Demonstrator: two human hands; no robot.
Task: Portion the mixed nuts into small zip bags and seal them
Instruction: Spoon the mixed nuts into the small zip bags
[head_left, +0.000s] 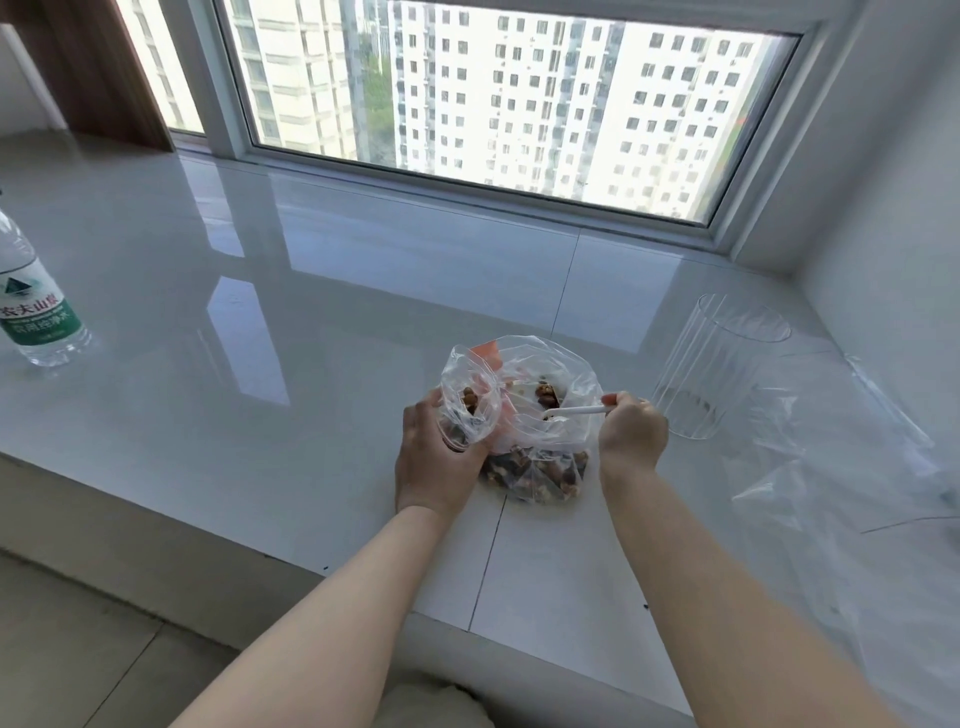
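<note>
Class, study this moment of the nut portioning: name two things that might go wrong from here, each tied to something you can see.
1. The left hand grips the small zip bag by its side; its mouth may sag and nuts miss it.
2. The right hand holds the white spoon inside the floppy large bag of nuts; lifting out could catch the plastic and scatter nuts over the countertop.

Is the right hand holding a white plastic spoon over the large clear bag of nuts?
Yes: the right hand grips a white plastic spoon whose bowl reaches into the open large clear bag of mixed nuts.
</note>
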